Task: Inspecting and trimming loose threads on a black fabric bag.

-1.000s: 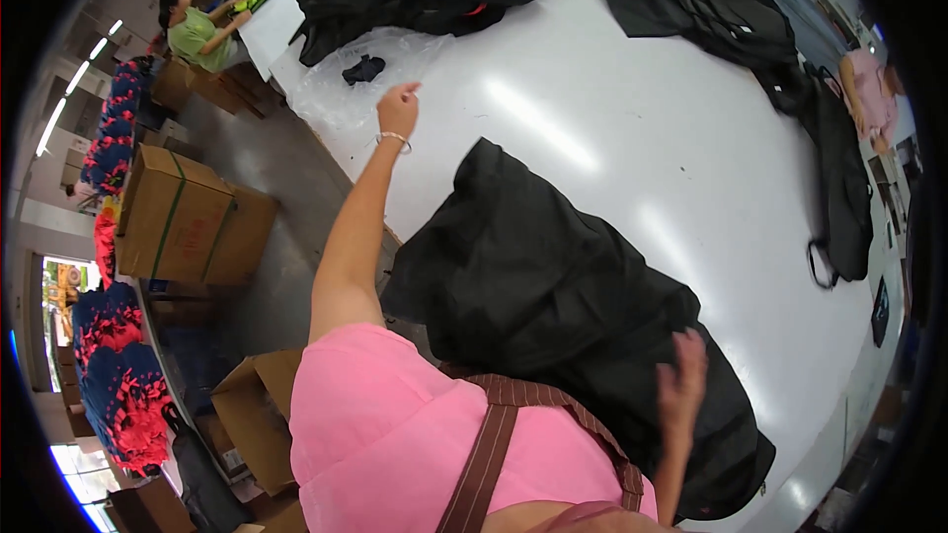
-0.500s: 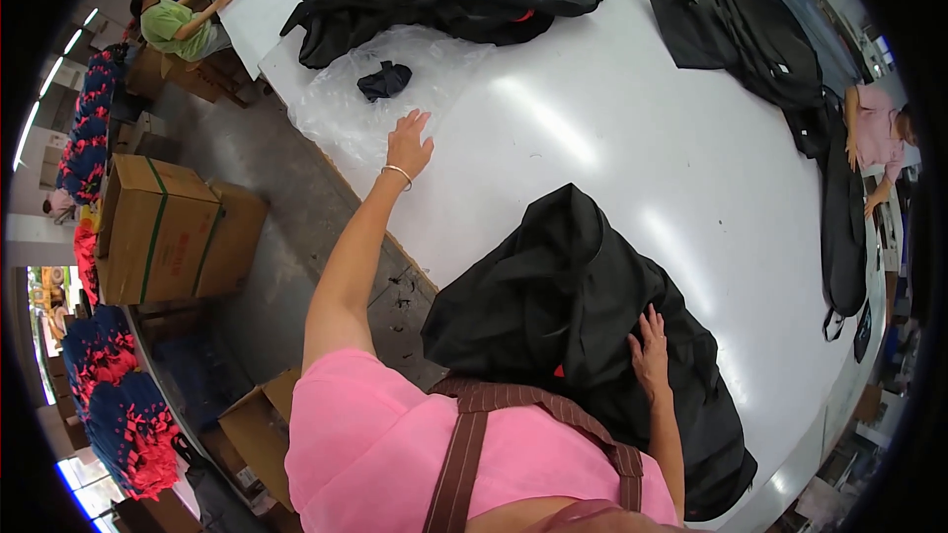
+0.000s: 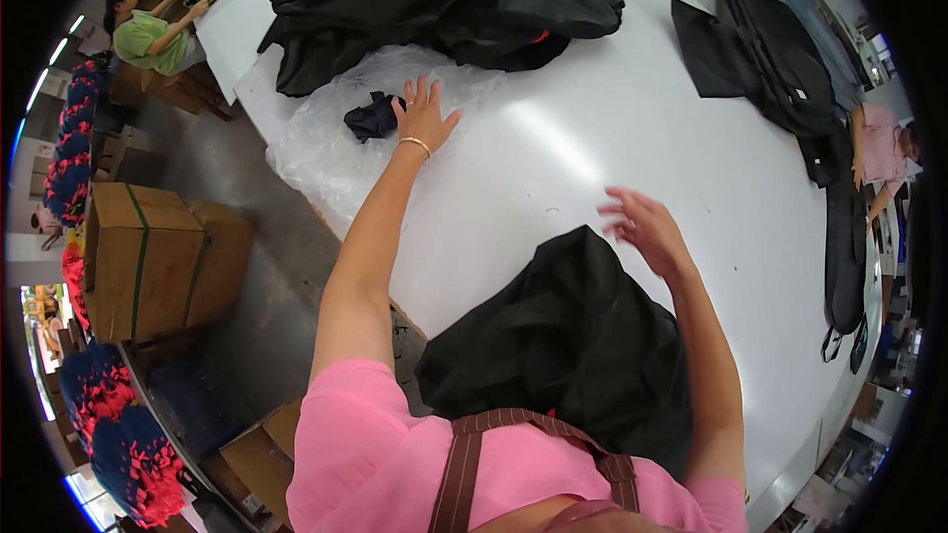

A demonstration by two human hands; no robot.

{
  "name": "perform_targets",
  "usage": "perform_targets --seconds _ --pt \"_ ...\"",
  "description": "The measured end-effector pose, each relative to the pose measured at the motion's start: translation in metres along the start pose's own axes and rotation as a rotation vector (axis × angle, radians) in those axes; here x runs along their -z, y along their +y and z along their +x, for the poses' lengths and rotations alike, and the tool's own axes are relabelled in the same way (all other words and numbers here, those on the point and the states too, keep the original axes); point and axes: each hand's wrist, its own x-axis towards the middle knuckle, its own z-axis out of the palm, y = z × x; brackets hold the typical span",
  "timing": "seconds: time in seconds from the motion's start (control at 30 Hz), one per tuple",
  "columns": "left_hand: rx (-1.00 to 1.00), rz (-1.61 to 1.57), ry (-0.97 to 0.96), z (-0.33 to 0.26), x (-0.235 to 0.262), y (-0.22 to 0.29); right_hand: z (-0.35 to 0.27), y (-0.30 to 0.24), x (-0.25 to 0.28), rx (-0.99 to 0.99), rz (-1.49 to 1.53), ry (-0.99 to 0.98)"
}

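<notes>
A small white label (image 3: 802, 95) shows on the far cloth (image 3: 775, 69), too small to read. The near cloth (image 3: 558, 336), black and crumpled, lies on the white table (image 3: 760, 355) before the person. The left hand (image 3: 425, 118) stretches over clear plastic (image 3: 321, 153) beside a dark bundle (image 3: 367, 121), fingers spread; contact is unclear. The right hand (image 3: 642, 225) hangs just beyond the near cloth, fingers loosely parted.

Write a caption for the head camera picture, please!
Left hand open beside a dark cloth bundle, right hand open near black fabric on a white table.

Left hand (image 3: 425, 120) near dark cloth (image 3: 369, 118) — right hand (image 3: 642, 227) near black fabric (image 3: 563, 331) — both hands unclenched.
</notes>
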Motion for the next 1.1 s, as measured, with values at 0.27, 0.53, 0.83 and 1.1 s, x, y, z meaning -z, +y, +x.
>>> perform_targets --seconds 0.27,0.53,0.83,1.1 --pt "0.067 -0.055 -0.006 0.033 -0.043 0.004 0.264 -0.02 -0.069 -0.038 0.189 0.207" --pt "-0.019 -0.143 0.065 0.042 -0.044 -0.006 0.356 -0.059 -0.086 0.105 0.21 0.325" --pt "-0.019 -0.225 -0.103 0.078 -0.068 0.034 0.299 -0.079 -0.082 0.338 -0.241 0.3" --pt "-0.121 -0.658 0.293 0.023 -0.017 -0.041 0.231 -0.024 -0.042 0.094 -0.331 0.427"
